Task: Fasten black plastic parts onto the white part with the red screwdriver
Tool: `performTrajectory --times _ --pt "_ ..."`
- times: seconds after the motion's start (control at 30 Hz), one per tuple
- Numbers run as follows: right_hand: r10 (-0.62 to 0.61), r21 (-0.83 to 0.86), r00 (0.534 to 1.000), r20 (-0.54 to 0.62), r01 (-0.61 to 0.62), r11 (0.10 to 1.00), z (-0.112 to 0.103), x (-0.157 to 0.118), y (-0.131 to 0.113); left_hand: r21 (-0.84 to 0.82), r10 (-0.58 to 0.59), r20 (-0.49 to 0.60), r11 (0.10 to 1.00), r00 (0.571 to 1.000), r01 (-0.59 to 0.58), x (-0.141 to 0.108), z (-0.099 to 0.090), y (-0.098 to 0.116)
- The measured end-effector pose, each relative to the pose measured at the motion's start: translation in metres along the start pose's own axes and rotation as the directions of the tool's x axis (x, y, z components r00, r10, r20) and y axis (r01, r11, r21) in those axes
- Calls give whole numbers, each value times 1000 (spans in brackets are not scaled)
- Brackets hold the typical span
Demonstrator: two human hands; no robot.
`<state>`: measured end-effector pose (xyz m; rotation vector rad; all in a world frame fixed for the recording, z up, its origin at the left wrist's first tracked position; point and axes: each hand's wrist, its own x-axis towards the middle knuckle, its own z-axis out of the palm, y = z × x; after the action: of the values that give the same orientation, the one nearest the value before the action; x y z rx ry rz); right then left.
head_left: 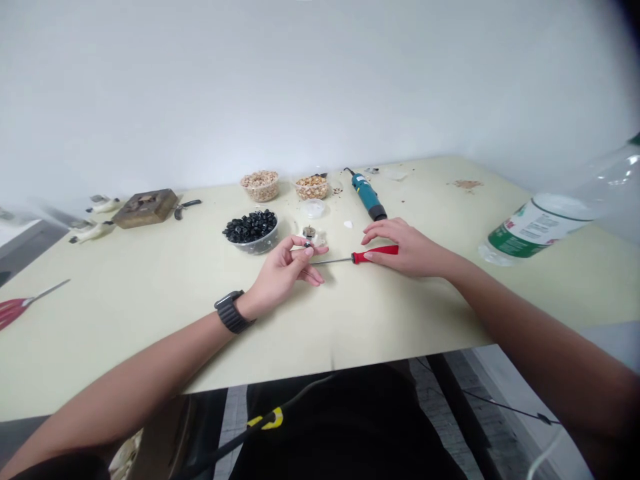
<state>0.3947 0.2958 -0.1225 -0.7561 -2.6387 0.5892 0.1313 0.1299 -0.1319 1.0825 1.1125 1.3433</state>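
Observation:
My left hand [283, 270], with a dark watch [233, 312] on its wrist, pinches a small dark piece [308, 245] between thumb and forefinger. Its other fingers are stretched out, and the piece is too small to name. A screwdriver [377, 254] with a red handle points left, its metal shaft reaching those fingers; whether they touch it I cannot tell. My right hand [407, 248] is at the handle, the thumb along it and the forefinger raised apart. Just behind my left fingertips sits a small metal part [309, 232].
A bowl of black stones [250, 228] stands left of my hands. Behind are tubs of pale pebbles [260, 185] and orange-brown pieces [311, 187], a clear lid [313, 208] and a teal power tool [367, 195]. A large bottle [537, 227] leans at right; red-handled scissors [23, 307] lie left.

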Motion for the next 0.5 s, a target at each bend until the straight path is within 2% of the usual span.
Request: performTrajectory --times 0.1,0.17,0.2,0.27,0.37,0.43,0.5 --pt "-16 -6 989 -144 15 1000 2 1 -7 21 10 11 1000 1000 -10 -2 4 -3" --pt "-59 -7 967 -249 59 998 2 2 -20 46 44 8 998 999 -44 -2 8 -5" --pt "-81 15 964 -254 88 996 2 2 -29 60 64 6 996 998 -65 -2 10 -6" --pt "-86 158 986 -143 109 981 2 3 -51 81 97 2 992 995 -97 -1 15 -9" --pt "-35 409 997 75 2 913 4 9 -78 73 121 -11 990 993 -120 0 21 -11" --pt "3 541 986 166 -94 835 7 15 -88 70 145 -28 987 989 -143 0 22 -12" --pt "64 653 976 208 -187 734 14 23 -92 108 183 -49 978 982 -176 -1 22 -13"
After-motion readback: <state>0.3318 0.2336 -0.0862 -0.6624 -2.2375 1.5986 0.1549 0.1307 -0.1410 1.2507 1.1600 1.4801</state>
